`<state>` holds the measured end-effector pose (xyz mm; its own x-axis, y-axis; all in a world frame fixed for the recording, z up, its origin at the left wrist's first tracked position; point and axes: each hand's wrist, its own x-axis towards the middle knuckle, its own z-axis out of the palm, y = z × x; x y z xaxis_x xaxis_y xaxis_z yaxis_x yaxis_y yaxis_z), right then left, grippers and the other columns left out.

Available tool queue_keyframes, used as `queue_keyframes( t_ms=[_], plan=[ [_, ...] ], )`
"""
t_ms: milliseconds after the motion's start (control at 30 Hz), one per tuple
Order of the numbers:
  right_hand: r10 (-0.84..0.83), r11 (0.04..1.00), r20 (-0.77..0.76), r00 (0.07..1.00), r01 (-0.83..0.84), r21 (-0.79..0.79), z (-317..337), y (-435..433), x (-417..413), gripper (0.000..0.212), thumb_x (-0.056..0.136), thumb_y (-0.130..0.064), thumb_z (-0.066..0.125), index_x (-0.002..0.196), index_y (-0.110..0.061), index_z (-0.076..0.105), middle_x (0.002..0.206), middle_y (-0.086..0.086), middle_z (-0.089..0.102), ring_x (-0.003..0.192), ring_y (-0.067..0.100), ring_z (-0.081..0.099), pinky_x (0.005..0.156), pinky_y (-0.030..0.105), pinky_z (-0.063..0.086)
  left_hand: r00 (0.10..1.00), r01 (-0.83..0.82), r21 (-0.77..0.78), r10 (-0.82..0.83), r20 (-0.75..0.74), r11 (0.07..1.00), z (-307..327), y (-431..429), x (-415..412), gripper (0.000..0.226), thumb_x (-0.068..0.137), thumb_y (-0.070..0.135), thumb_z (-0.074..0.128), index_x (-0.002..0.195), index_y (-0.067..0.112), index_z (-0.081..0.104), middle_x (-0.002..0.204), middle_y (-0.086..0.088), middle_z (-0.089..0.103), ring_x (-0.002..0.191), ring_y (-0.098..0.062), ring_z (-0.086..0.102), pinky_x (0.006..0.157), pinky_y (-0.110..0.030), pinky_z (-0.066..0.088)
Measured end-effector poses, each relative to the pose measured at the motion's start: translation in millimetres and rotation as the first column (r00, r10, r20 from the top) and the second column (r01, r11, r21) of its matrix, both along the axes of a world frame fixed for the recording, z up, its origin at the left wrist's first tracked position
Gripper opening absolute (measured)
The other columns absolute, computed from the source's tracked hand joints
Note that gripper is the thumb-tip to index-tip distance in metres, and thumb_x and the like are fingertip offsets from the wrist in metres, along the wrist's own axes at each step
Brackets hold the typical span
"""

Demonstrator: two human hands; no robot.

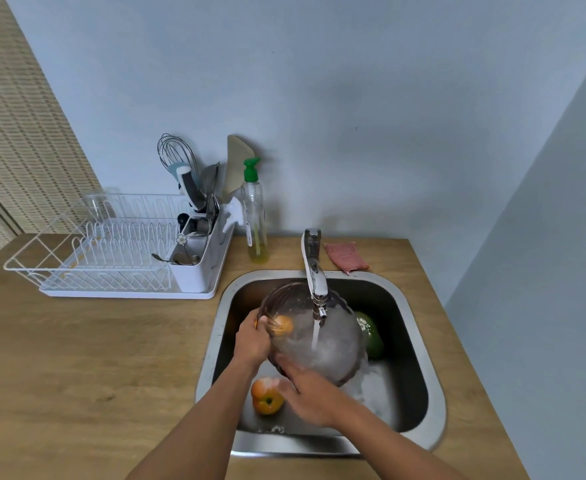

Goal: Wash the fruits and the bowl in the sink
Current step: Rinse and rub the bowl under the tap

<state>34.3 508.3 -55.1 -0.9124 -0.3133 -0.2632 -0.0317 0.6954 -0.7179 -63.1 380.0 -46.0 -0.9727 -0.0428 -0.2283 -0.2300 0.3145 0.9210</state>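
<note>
A clear, brownish glass bowl (pixel 333 344) is tilted under the running tap (pixel 314 271) inside the steel sink (pixel 419 327). My left hand (pixel 251 341) grips the bowl's left rim. My right hand (pixel 305 393) presses flat against the bowl's near lower side, fingers spread. Water streams into the bowl and foam runs off below it. An orange fruit (pixel 282 324) shows through the glass by my left hand. An orange-red fruit (pixel 266 398) lies on the sink floor near my right hand. A green fruit (pixel 371 336) rests behind the bowl at the right.
A white dish rack (pixel 111 258) with a utensil holder stands on the wooden counter (pixel 94 358) at the left. A soap bottle (pixel 255 216) with a green pump is behind the sink. A pink sponge (pixel 346 256) lies right of the tap.
</note>
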Motion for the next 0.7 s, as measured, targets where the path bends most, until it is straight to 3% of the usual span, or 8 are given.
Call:
queue_keyframes(
  t_ms=[100, 200, 300, 367, 500, 567, 700],
  plan=[
    [0.001, 0.985, 0.011, 1.000, -0.002, 0.170, -1.6, 31.7, 8.9, 0.053, 0.100, -0.053, 0.020, 0.140, -0.027, 0.045, 0.142, 0.002, 0.052, 0.129, 0.021, 0.048, 0.107, 0.034, 0.037, 1.000, -0.005, -0.018, 0.005, 0.016, 1.000, 0.5, -7.1, 1.9, 0.034, 0.104, 0.022, 0.038, 0.134, 0.019, 0.053, 0.124, -0.006, 0.062, 0.119, -0.024, 0.055, 0.105, -0.045, 0.045],
    [0.008, 0.927, -0.110, 0.994, 0.034, 0.374, 0.4, 57.5, 11.1, 0.098, 0.077, -0.071, -0.008, 0.134, -0.022, 0.054, 0.142, 0.002, 0.050, 0.131, 0.021, 0.043, 0.108, 0.029, 0.031, 1.000, -0.007, -0.032, 0.007, 0.011, 0.999, -0.1, -6.2, 5.4, 0.033, 0.104, 0.024, 0.037, 0.133, 0.019, 0.054, 0.123, -0.006, 0.062, 0.119, -0.025, 0.055, 0.105, -0.048, 0.046],
    [-0.047, 0.876, -0.150, 0.988, 0.113, 0.469, -6.2, 67.3, -2.5, 0.118, 0.067, -0.076, -0.022, 0.134, -0.016, 0.053, 0.149, 0.009, 0.041, 0.142, 0.024, 0.029, 0.119, 0.035, 0.017, 1.000, -0.012, -0.028, 0.012, 0.022, 1.000, 1.7, -0.8, 8.0, 0.032, 0.104, 0.025, 0.036, 0.129, 0.021, 0.055, 0.121, -0.007, 0.063, 0.117, -0.026, 0.057, 0.102, -0.049, 0.048],
    [-0.120, 0.875, -0.094, 0.988, 0.151, 0.461, -3.5, 65.0, -11.4, 0.121, 0.065, -0.079, -0.019, 0.145, -0.010, 0.040, 0.158, 0.014, 0.025, 0.148, 0.026, 0.015, 0.122, 0.040, 0.008, 0.999, -0.003, -0.014, 0.003, 0.033, 1.000, 3.6, 3.1, 9.6, 0.031, 0.104, 0.025, 0.035, 0.127, 0.021, 0.056, 0.120, -0.006, 0.062, 0.116, -0.025, 0.057, 0.101, -0.049, 0.049],
    [-0.217, 0.900, -0.019, 0.976, 0.208, 0.382, 12.9, 45.6, -27.5, 0.081, 0.095, -0.063, 0.012, 0.155, -0.008, 0.011, 0.163, 0.013, -0.001, 0.151, 0.028, -0.003, 0.122, 0.043, 0.004, 0.999, -0.007, 0.038, 0.006, 0.038, 0.999, 9.2, 5.3, 11.7, 0.030, 0.105, 0.021, 0.034, 0.124, 0.019, 0.057, 0.118, -0.006, 0.062, 0.113, -0.023, 0.057, 0.100, -0.041, 0.049],
    [-0.238, 0.913, -0.004, 0.971, 0.225, 0.342, 15.6, 38.4, -35.0, 0.072, 0.100, -0.054, 0.018, 0.155, -0.011, 0.004, 0.163, 0.012, -0.010, 0.150, 0.029, -0.010, 0.122, 0.044, 0.000, 0.999, 0.005, 0.059, -0.007, 0.042, 0.998, 11.0, 5.6, 12.0, 0.029, 0.105, 0.018, 0.034, 0.122, 0.018, 0.058, 0.114, -0.005, 0.062, 0.109, -0.020, 0.057, 0.096, -0.036, 0.049],
    [-0.157, 0.950, 0.011, 0.987, 0.149, 0.274, 18.7, 23.7, -37.6, 0.058, 0.101, -0.051, 0.017, 0.153, -0.026, 0.018, 0.164, 0.003, 0.006, 0.151, 0.025, -0.005, 0.117, 0.053, -0.008, 0.998, 0.015, 0.118, -0.023, 0.065, 0.993, 9.7, 5.2, 16.5, 0.028, 0.105, 0.018, 0.035, 0.114, 0.020, 0.061, 0.108, -0.006, 0.066, 0.102, -0.019, 0.062, 0.087, -0.032, 0.053]
  ],
)
